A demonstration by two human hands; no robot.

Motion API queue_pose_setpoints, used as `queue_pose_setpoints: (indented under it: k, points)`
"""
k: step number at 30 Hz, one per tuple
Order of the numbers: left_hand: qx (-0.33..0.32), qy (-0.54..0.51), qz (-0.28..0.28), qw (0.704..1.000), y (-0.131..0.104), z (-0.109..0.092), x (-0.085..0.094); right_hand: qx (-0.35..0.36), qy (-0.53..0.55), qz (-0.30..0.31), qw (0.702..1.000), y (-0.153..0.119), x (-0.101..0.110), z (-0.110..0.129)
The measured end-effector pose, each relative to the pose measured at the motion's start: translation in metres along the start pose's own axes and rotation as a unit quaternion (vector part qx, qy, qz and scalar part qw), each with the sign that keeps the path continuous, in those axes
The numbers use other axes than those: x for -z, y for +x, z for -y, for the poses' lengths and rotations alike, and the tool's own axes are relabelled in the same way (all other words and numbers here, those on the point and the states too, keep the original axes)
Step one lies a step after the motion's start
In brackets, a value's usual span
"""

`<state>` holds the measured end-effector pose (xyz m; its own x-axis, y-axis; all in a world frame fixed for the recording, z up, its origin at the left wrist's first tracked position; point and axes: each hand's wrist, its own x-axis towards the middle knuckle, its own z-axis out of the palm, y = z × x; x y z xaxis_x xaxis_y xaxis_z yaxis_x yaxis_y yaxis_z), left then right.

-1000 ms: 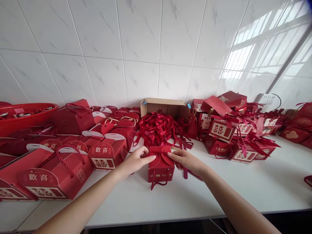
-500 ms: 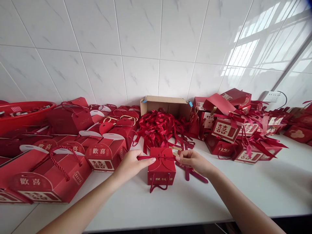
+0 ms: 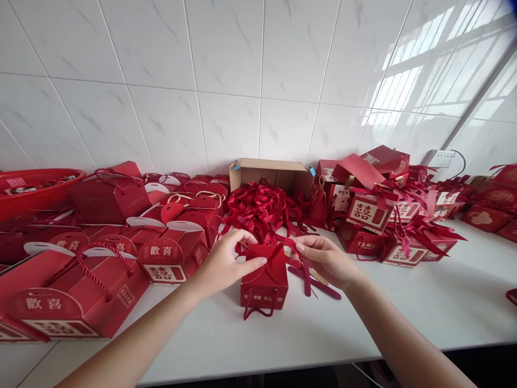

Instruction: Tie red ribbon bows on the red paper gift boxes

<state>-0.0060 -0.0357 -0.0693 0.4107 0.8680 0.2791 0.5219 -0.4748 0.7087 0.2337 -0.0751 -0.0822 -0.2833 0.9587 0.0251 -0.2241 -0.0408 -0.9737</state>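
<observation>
A small red gift box (image 3: 263,295) stands on the white table in front of me, a twisted cord handle hanging on its near side. Its top flaps are partly raised. At the box's upper left, my left hand (image 3: 228,261) is open, thumb reaching over the top and index finger arched apart from it; its other fingers are mostly hidden. My right hand (image 3: 325,260) pinches a red ribbon (image 3: 285,241) between thumb and fingers just right of the box. The ribbon runs back toward the box top, where its far part is hard to make out.
Behind the box, a heap of red ribbons (image 3: 262,207) spills from a cardboard box (image 3: 270,165). Several red gift boxes (image 3: 172,258) crowd the left, near a red basin (image 3: 36,196). Ribboned boxes (image 3: 369,213) are piled at right. Dark red strips (image 3: 319,283) lie beside my right hand.
My left hand has let go of the ribbon end and spread its fingers. My right hand has risen slightly with the ribbon, and the box's top flaps have lifted.
</observation>
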Motion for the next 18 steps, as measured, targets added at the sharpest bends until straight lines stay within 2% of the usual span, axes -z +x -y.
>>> queue_pose_setpoints:
  k: [3, 8, 10, 12, 14, 16, 18]
  points:
    - [-0.065, -0.015, 0.006, 0.998, 0.007, -0.018, -0.014, 0.026, -0.014, 0.01, 1.0, 0.003, -0.015, 0.007]
    - [-0.101, 0.041, -0.122, 0.987, 0.017, -0.028, -0.024, 0.052, -0.128, -0.027, 0.99, 0.006, -0.03, 0.005]
    - [-0.109, 0.069, -0.137, 0.982, 0.017, -0.026, -0.021, 0.063, -0.178, -0.034, 0.982, 0.009, -0.032, -0.002]
    - [-0.127, 0.068, -0.112, 0.983, 0.014, -0.021, -0.016, 0.075, -0.216, -0.025, 0.973, 0.013, -0.034, -0.009]
    - [-0.129, 0.026, -0.063, 0.989, 0.011, -0.015, -0.009, 0.092, -0.25, -0.038, 0.963, 0.016, -0.035, -0.015]
    - [-0.091, -0.036, -0.02, 0.995, 0.009, -0.008, -0.002, 0.123, -0.284, -0.081, 0.947, 0.018, -0.036, -0.018]
    - [-0.007, -0.083, -0.002, 0.997, 0.008, 0.001, 0.001, 0.145, -0.295, -0.106, 0.938, 0.018, -0.036, -0.021]
